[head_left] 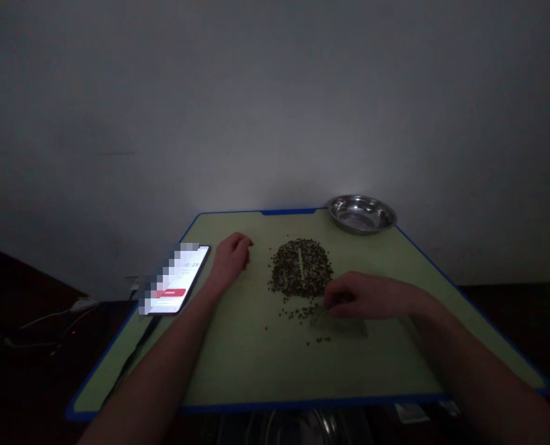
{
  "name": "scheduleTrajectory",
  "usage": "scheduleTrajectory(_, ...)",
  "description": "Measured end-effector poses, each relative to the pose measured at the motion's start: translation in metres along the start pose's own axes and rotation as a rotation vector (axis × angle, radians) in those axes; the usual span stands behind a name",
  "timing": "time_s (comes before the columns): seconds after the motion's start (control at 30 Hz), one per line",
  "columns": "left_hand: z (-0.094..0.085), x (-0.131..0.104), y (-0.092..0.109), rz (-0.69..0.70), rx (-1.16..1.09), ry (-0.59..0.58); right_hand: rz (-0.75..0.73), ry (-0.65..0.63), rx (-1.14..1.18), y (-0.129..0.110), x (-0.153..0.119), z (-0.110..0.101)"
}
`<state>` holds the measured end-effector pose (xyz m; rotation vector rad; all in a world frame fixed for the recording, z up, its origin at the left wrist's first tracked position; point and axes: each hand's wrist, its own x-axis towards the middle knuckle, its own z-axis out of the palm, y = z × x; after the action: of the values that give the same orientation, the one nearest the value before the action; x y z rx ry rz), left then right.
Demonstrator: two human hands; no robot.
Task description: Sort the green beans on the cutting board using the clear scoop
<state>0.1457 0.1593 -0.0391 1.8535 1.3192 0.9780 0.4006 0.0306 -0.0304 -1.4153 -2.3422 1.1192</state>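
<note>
A pile of small dark brown grains or beans [287, 269] is spread on the green tabletop [256, 364], with a narrow bare line through its middle. My right hand [356, 295] is at the pile's lower right edge, its fingers curled down in a pinch; the fingertips are dim, and what they hold, if anything, cannot be made out. Loose grains [324, 339] lie just below it, by a faint darker patch. To the left of the pile, my left hand [234, 252] rests on the table with its fingers loosely curled, and nothing shows in it.
At the back right corner stands a shallow steel bowl [362, 214]. A lit phone [182, 281] lies at the left edge, with a dark cable or strap [138, 352] running toward me. Blue trim edges the table; a wall rises behind. Round metal ware [298, 428] shows below the front edge.
</note>
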Motion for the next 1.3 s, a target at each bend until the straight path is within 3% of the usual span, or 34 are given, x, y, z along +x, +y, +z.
scheduleTrajectory(0.17,-0.001,0.01,-0.005,-0.121,0.02,-0.19,0.023,-0.03,-0.053,0.008,-0.003,-0.003)
scheduleTrajectory(0.33,0.0,0.008,-0.014,-0.039,0.052,-0.076,0.05,-0.078,-0.032,-0.003,0.0,0.008)
scheduleTrajectory(0.6,-0.001,0.004,-0.02,-0.017,0.152,-0.098,0.08,-0.071,-0.024,-0.011,0.001,0.01)
scheduleTrajectory(1.3,-0.001,0.003,-0.016,-0.02,0.164,-0.106,-0.054,-0.134,-0.114,-0.047,0.008,0.039)
